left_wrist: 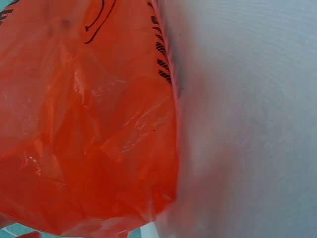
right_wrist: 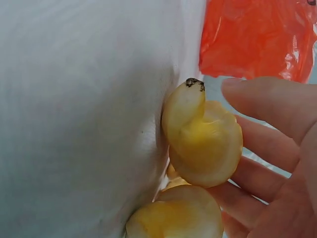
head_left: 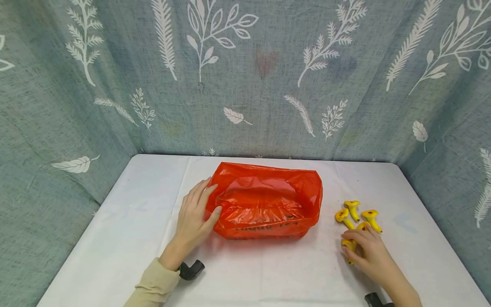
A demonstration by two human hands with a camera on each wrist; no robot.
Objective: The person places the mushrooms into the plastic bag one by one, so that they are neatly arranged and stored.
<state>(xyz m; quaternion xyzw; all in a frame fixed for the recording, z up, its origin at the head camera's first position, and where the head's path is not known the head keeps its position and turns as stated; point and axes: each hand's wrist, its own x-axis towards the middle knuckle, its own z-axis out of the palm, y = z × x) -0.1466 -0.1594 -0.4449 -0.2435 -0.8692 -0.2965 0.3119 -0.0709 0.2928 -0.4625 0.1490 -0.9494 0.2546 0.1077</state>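
A red plastic bag sits mid-table with its mouth spread wide; dark printing runs along its front. My left hand rests against the bag's left side, thumb and forefinger apart at its edge. In the left wrist view the bag fills the left half. Over on the right, my right hand reaches over the nearest of several yellow, trumpet-shaped mushrooms. The right wrist view shows that mushroom with its dark stem tip, fingers behind it and the thumb apart from it.
A white cloth covers the table. Grey-green curtains with white leaf prints stand behind it and along both sides. A black wrist device sits under the left wrist, and another under the right.
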